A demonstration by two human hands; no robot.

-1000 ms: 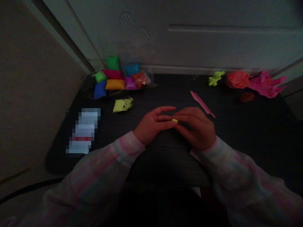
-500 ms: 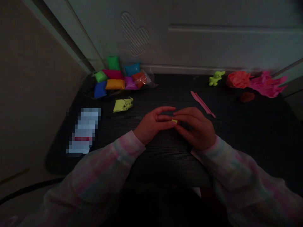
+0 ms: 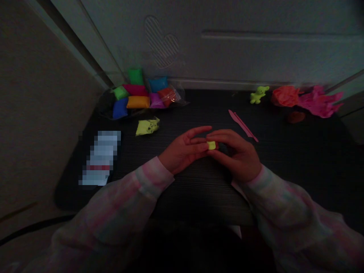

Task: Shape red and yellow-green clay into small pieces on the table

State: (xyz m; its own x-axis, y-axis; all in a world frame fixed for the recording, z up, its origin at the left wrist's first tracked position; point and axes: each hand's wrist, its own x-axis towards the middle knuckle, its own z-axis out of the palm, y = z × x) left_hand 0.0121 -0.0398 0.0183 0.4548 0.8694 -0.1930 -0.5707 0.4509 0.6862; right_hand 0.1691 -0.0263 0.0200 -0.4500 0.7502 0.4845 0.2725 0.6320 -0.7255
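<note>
I see the left hand (image 3: 182, 151) and right hand (image 3: 241, 156) together over the bench (image 3: 199, 189), pinching a yellow lump (image 3: 211, 145).

Legible text: none. Phone (image 3: 101, 157): the screen is covered by coarse pixel blocks, mostly pale with one red band; its content cannot be read. Yellow packet (image 3: 143, 127): dark markings stand on the right-hand part; too small and dim to decipher. Pale panel (image 3: 241, 60): one ribbed heart shape (image 3: 166, 51) appears left of the view's middle.
</note>
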